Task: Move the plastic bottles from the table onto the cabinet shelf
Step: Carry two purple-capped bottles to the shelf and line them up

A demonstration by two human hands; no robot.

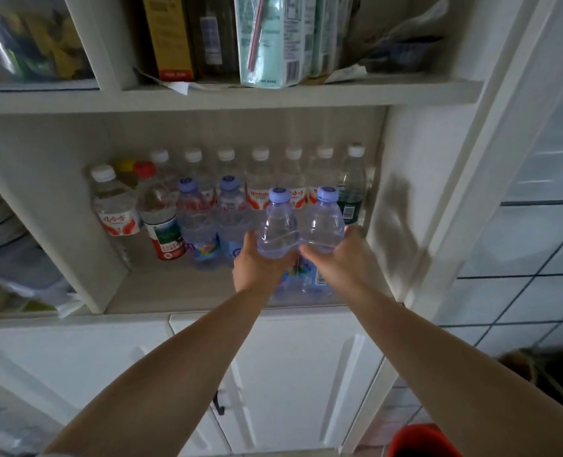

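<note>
While both hands reach in, two bottles are going onto the cabinet shelf (pixel 181 291).
Shelf: far rows of stored bottles (pixel 260 179) stand filled, near right corner open. Left hand (pixel 257 262) wraps one purple-capped bottle (pixel 278 225); right hand (pixel 342 255) wraps its twin (pixel 324 222), the two touching, upright. Step judged: placing. Next calls for lowering both level onto the near board, then letting go.
</note>
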